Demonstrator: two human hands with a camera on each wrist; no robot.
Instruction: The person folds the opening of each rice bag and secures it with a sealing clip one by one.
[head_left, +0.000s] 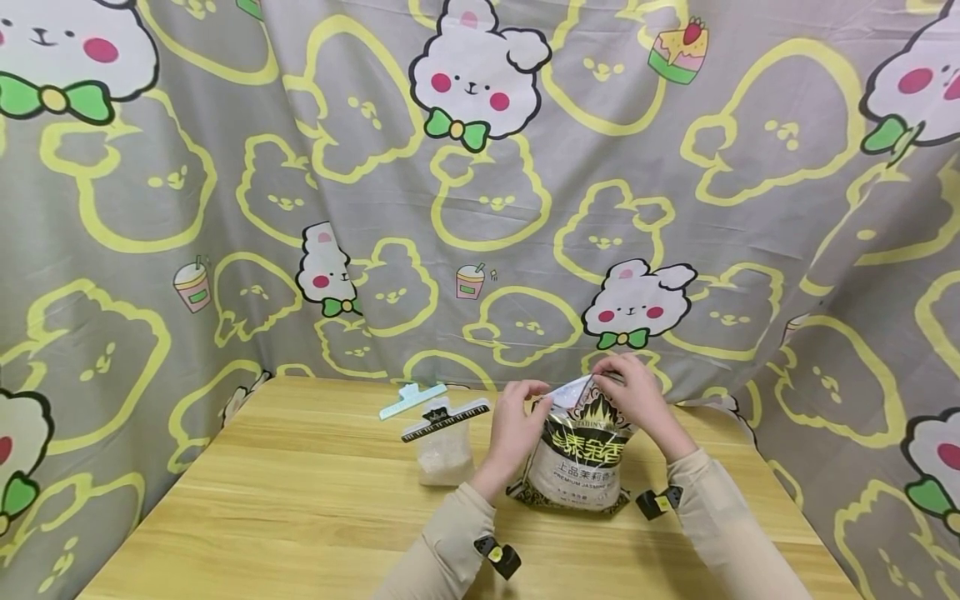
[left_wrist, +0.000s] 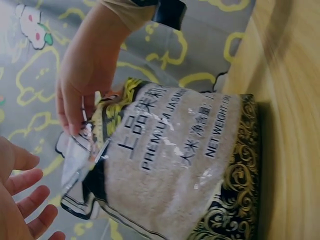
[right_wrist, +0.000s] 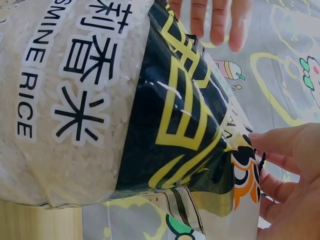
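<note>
A bag of jasmine rice (head_left: 588, 467) stands upright on the wooden table, clear in front with black and gold printing. My right hand (head_left: 628, 390) pinches the bag's top edge, thumb in front, as the right wrist view also shows. There the right hand (right_wrist: 287, 175) grips beside the orange printed part. At the top, a pale silvery flap (head_left: 573, 393) is folded over. Beside the upper left corner is my left hand (head_left: 517, 423). In the left wrist view the left hand (left_wrist: 22, 195) has its fingers spread and apart from the bag, holding nothing.
Left of the rice bag stands a small clear bag of white grains (head_left: 444, 462), with a black piano-key clip (head_left: 446, 421) across its top. A light blue clip (head_left: 412, 401) lies behind it. A patterned curtain (head_left: 495, 208) hangs behind the table (head_left: 300, 492).
</note>
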